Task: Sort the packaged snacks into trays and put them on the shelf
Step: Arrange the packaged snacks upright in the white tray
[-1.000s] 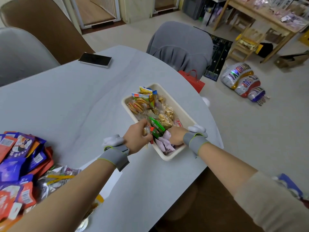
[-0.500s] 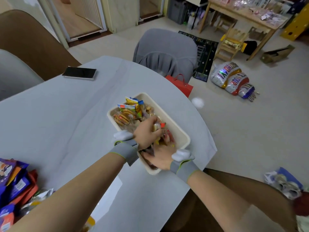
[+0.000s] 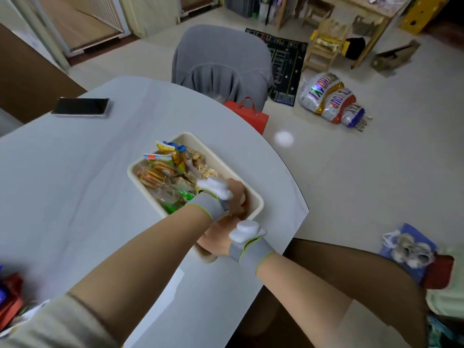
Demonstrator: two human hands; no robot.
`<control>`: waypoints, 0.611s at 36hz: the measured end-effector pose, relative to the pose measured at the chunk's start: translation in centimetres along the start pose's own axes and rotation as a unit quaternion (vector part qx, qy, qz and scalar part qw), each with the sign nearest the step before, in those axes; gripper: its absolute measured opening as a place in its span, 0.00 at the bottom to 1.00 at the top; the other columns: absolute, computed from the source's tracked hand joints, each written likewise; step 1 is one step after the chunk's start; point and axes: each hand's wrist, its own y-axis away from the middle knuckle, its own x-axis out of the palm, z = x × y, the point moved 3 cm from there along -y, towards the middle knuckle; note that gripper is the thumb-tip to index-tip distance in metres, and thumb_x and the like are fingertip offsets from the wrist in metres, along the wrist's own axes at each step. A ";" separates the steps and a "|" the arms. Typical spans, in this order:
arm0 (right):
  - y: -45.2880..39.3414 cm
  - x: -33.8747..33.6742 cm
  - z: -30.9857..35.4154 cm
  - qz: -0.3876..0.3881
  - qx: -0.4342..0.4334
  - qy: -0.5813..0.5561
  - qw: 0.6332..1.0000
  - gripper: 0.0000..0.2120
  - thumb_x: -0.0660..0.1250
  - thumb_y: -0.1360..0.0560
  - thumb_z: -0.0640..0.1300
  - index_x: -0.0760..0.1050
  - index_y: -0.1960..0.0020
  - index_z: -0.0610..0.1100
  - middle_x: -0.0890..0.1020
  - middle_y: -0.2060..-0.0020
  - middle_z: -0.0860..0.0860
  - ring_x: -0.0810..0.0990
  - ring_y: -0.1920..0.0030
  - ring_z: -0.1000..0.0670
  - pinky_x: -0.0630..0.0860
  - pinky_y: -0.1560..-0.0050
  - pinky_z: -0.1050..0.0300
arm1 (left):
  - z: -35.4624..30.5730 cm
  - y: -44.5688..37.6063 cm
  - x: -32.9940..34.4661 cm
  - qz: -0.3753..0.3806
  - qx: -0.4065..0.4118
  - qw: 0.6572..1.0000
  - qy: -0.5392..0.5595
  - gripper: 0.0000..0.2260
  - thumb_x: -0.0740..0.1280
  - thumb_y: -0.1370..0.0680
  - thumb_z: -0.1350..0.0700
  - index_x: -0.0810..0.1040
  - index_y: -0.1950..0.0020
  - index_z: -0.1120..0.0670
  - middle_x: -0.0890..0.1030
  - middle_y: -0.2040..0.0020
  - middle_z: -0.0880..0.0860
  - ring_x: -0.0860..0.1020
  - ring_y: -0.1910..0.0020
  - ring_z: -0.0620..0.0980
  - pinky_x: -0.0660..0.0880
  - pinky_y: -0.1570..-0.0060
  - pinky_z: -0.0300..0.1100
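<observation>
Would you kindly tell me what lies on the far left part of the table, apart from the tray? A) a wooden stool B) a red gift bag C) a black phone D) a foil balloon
C: a black phone lies flat on the table, well left of the snack tray.

Cream tray (image 3: pixel 256 202), pale grey table (image 3: pixel 75 172), black phone (image 3: pixel 81 106).
</observation>
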 end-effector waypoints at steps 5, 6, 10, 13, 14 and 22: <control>-0.2 0.3 0.0 -0.002 -0.001 0.001 1.000 0.20 0.52 0.19 0.56 0.75 0.51 0.42 0.78 0.44 0.44 0.71 0.51 0.43 0.58 0.55 0.56 | 0.4 0.5 -0.1 -0.008 0.008 0.998 0.064 0.09 0.68 0.29 0.48 0.80 0.55 0.52 0.82 0.58 0.49 0.79 0.56 0.52 0.75 0.56 0.40; -0.4 0.5 -0.2 -0.017 0.010 -0.001 1.000 0.22 0.53 0.20 0.58 0.75 0.48 0.42 0.78 0.43 0.44 0.73 0.49 0.42 0.58 0.55 0.57 | 0.8 0.5 -0.3 -0.005 0.003 0.996 0.087 0.11 0.69 0.29 0.49 0.81 0.50 0.53 0.83 0.53 0.51 0.81 0.53 0.52 0.78 0.53 0.42; -0.9 0.9 -0.6 -0.057 0.043 -0.009 0.997 0.30 0.57 0.23 0.61 0.67 0.38 0.35 0.78 0.40 0.43 0.76 0.42 0.41 0.60 0.56 0.56 | 2.3 0.8 -0.8 0.033 0.017 0.976 0.216 0.09 0.68 0.27 0.58 0.81 0.47 0.55 0.83 0.49 0.55 0.82 0.54 0.53 0.80 0.55 0.44; -0.7 0.7 -0.5 -0.063 0.039 0.004 0.997 0.29 0.57 0.22 0.61 0.67 0.39 0.35 0.79 0.43 0.41 0.78 0.45 0.40 0.60 0.59 0.55 | 3.1 1.6 -1.0 -0.005 0.019 0.956 0.293 0.06 0.66 0.25 0.62 0.82 0.52 0.56 0.83 0.53 0.54 0.82 0.58 0.53 0.81 0.53 0.46; -0.6 0.6 -0.4 -0.065 0.042 0.011 0.997 0.29 0.57 0.22 0.61 0.67 0.39 0.35 0.79 0.44 0.41 0.78 0.46 0.40 0.59 0.61 0.55 | 3.2 1.7 -0.9 -0.029 0.013 0.946 0.322 0.05 0.66 0.25 0.61 0.81 0.52 0.57 0.83 0.55 0.54 0.82 0.58 0.53 0.81 0.53 0.47; 0.1 -0.2 -0.1 -0.056 0.018 0.018 0.998 0.22 0.57 0.21 0.55 0.57 0.68 0.47 0.73 0.61 0.46 0.68 0.60 0.46 0.56 0.65 0.55 | 2.3 1.8 0.6 -0.084 0.084 0.960 0.253 0.10 0.73 0.27 0.55 0.81 0.48 0.57 0.83 0.49 0.51 0.79 0.49 0.47 0.69 0.52 0.30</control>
